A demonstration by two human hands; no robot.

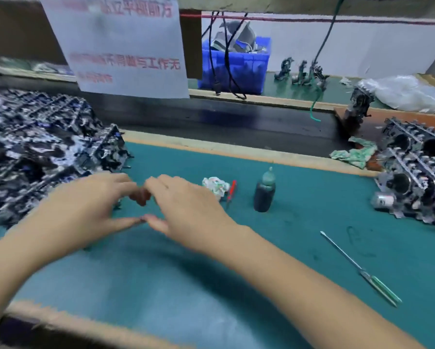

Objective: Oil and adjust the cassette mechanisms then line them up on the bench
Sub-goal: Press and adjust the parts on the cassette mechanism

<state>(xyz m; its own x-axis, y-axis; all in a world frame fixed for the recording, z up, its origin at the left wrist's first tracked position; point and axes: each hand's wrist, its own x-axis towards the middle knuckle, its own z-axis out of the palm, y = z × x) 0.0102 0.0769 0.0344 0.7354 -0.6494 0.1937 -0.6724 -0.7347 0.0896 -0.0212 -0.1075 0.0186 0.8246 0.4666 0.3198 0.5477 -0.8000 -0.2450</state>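
Over the green mat (pixel 299 222), left hand (pixel 85 210) and right hand (pixel 186 205) meet fingertip to fingertip (blurred; any grip can't be told).

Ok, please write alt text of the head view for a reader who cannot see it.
Two bare hands, left hand and right hand, meet fingertip to fingertip over a green bench mat; blur hides whether they hold anything. Cassette mechanisms are heaped at left and right, with a dark oil bottle and a green-handled tool between.
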